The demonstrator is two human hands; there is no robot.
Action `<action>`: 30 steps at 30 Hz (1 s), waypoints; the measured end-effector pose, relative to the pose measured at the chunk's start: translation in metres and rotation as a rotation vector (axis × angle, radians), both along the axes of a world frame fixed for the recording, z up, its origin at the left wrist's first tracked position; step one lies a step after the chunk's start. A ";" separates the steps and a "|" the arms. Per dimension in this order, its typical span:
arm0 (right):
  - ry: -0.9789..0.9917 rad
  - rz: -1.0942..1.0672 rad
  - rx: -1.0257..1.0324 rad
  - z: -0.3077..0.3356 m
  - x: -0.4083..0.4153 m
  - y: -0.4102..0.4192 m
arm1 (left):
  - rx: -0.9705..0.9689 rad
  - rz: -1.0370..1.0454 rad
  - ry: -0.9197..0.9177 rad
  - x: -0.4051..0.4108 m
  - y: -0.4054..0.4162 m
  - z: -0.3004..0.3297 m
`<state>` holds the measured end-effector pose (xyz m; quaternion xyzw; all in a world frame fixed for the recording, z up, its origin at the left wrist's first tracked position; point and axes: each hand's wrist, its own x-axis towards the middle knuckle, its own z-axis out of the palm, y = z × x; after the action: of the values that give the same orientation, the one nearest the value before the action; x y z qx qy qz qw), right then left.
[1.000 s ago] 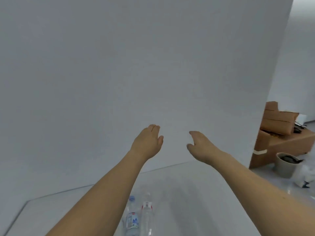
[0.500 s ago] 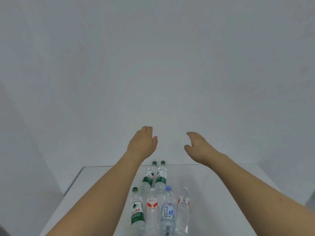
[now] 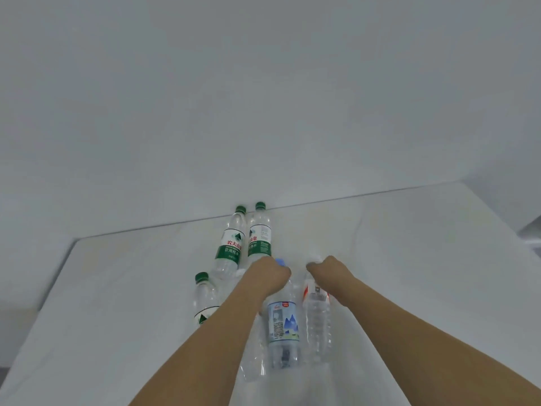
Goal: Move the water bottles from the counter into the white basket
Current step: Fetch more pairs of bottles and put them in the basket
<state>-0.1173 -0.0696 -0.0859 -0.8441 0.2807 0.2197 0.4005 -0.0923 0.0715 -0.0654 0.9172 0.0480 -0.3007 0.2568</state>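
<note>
Six water bottles stand in a group on the white counter (image 3: 117, 303); the white basket is not in view. The left hand (image 3: 265, 278) is at the neck of the blue-capped bottle (image 3: 283, 323), and the right hand (image 3: 330, 272) at the neck of the bottle with the red and white label (image 3: 316, 317). The fingers are hidden, so I cannot tell if they grip already. It seems wise to close firmly under the caps and lift straight up, because the neighbours stand very close. The green-capped bottle (image 3: 231, 244) shows the red characters 农夫山泉; the other labels are too blurred to read.
</note>
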 end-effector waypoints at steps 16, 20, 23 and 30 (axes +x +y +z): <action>0.012 -0.185 0.150 -0.116 0.035 -0.020 | -0.001 0.162 0.182 0.015 -0.030 -0.119; 0.002 -0.202 0.201 -0.128 0.044 -0.023 | -0.022 0.229 0.265 0.025 -0.022 -0.130; 0.003 -0.233 0.274 -0.132 0.043 -0.026 | -0.036 0.255 0.246 0.022 -0.021 -0.132; -0.117 -0.469 0.570 -0.093 -0.001 -0.040 | -0.170 0.368 0.103 -0.022 -0.028 -0.088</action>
<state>-0.1187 -0.1101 -0.1785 -0.6225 0.3706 0.1430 0.6743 -0.1147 0.0432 -0.1537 0.8513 0.2022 -0.2982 0.3813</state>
